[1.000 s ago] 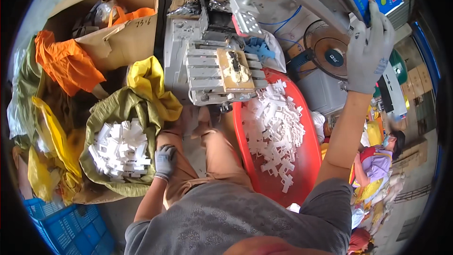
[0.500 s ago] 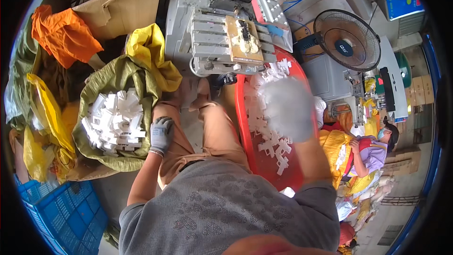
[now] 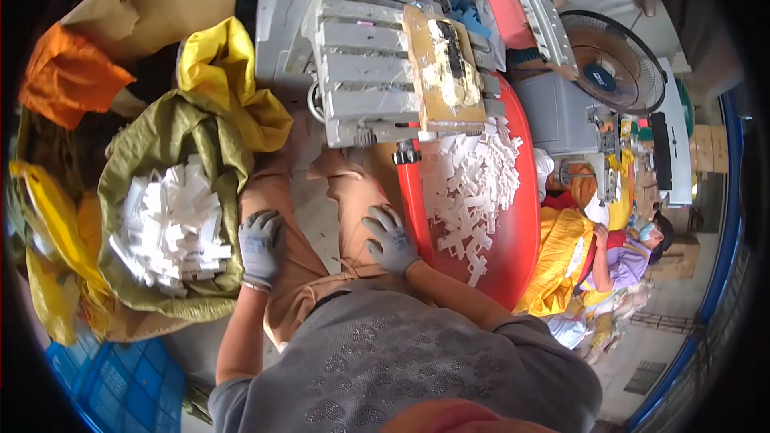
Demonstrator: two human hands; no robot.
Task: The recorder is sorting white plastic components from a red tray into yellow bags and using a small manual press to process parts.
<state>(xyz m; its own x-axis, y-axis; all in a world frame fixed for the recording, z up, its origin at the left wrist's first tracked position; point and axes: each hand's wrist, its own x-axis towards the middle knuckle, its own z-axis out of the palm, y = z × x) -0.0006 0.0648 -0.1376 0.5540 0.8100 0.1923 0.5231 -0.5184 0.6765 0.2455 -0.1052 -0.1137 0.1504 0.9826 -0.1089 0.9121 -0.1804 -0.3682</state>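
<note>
My left hand point(image 3: 262, 248), in a grey-white glove, lies with fingers stretched out on my left thigh, holding nothing. Beside it on the left stands an olive woven sack point(image 3: 120, 152) filled with small white plastic parts point(image 3: 178, 228). Over my other thigh rests my gloved right hand point(image 3: 389, 240), its fingers spread and nothing in them. To its right is a red basin point(image 3: 517, 252) with a heap of similar white parts point(image 3: 481, 180). In front of me a machine's grey slotted bed point(image 3: 361, 72) carries a wooden board point(image 3: 423, 80) with a cream-and-black fixture point(image 3: 453, 64) on it.
A yellow sack point(image 3: 269, 116), an orange cloth point(image 3: 68, 76) and a cardboard box point(image 3: 160, 4) crowd the left. Nearer me sits a blue crate point(image 3: 132, 381). At the right are a black fan point(image 3: 622, 56) and a seated person point(image 3: 622, 265) by a large yellow bag point(image 3: 549, 256).
My right hand, blurred above the red basin before, now lies on my right thigh. My left hand stays on the left thigh. The view has shifted, so the machine bed looks larger.
</note>
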